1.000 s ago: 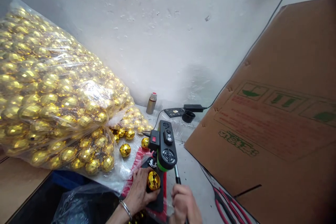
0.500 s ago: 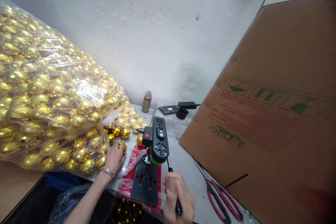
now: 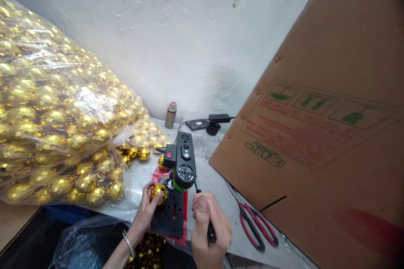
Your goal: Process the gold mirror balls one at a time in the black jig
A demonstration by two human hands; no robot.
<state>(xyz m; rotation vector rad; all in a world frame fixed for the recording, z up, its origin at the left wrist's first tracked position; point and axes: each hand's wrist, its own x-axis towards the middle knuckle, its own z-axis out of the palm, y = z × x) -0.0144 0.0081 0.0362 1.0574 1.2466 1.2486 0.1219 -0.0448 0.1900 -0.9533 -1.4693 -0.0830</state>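
Between the thumb and fingers of my left hand [image 3: 145,210] is a gold faceted ball ornament [image 3: 158,193]. It is beside the head of a small black bench machine [image 3: 185,155], over the machine's slotted base plate [image 3: 168,220]. My right hand [image 3: 211,229] is wrapped round the black-gripped lever handle [image 3: 211,233] on the machine's right side. A red plastic sheet [image 3: 185,214] lies under the base plate. Another gold ball [image 3: 161,162] rests behind the machine's switch box, partly hidden.
Clear plastic bags of gold balls [image 3: 57,113] fill the left side. Red-handled scissors [image 3: 257,227] lie at right, beside a large cardboard box [image 3: 315,92]. Behind stand a small bottle [image 3: 171,115] and a black cup [image 3: 213,128]. More gold pieces [image 3: 147,252] are below the table edge.
My left hand has moved right, from the loose balls by the bag to the machine, carrying a gold ball. My right hand stays on the lever. The whole view has shifted slightly.
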